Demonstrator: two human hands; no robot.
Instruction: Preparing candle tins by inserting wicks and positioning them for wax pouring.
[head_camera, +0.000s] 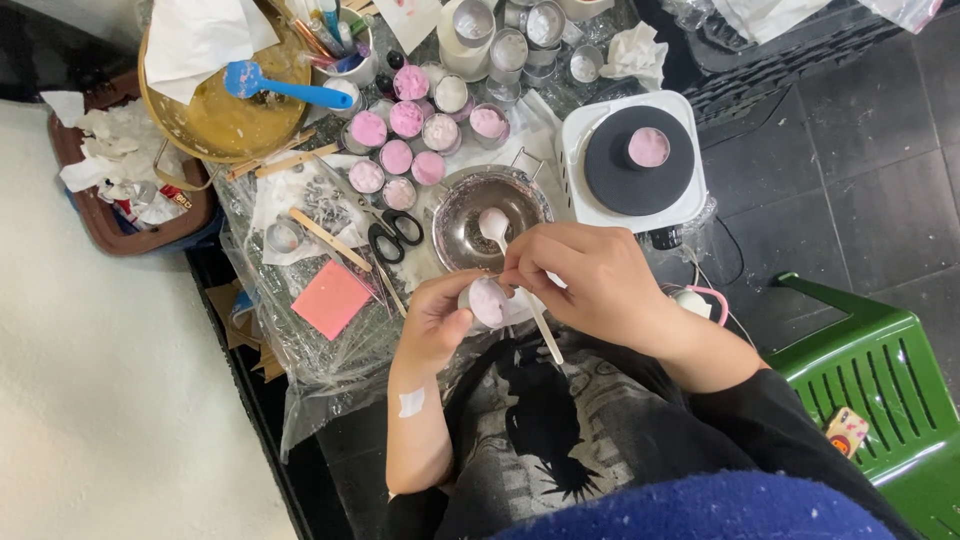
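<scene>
- The left hand (432, 322) cupped a small tin (487, 302) of pale pink wax, its grip closed around it.
- The right hand (590, 280), at three o'clock, pinched a white spoon (497, 232) (bowl upward); levelling seemed underway, demanding steadiness.
- The steel bowl (488, 205) sat at twelve o'clock on the worktop (300, 345).

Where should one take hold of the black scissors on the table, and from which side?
Grip the scissors at the two black handle loops, coming from above on the side nearer the steel bowl. They lie flat and the loops are uncovered, while the blades point toward the wooden sticks and the pink card, where clutter crowds them.
</scene>
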